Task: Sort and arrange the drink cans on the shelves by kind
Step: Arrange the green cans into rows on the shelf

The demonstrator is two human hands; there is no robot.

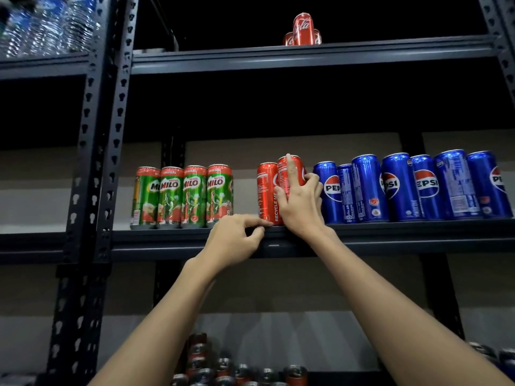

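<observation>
On the middle shelf (pixel 390 232) stand several green Milo cans (pixel 182 196) at the left, two red cola cans in the centre and several blue Pepsi cans (pixel 401 188) at the right. My right hand (pixel 299 201) grips the right red cola can (pixel 292 168), index finger stretched up its side. The left red cola can (pixel 267 193) stands right beside it. My left hand (pixel 237 240) rests at the shelf's front edge, fingers curled, its fingertips at the base of the left red can, holding nothing. More red cola cans (pixel 303 29) stand on the top shelf.
Dark slotted steel uprights (pixel 103 151) frame the bay at the left. Wrapped water bottles (pixel 47 23) fill the upper left shelf. Several dark and red cans (pixel 239 369) crowd the lowest shelf. A gap lies between the Milo cans and the red cans.
</observation>
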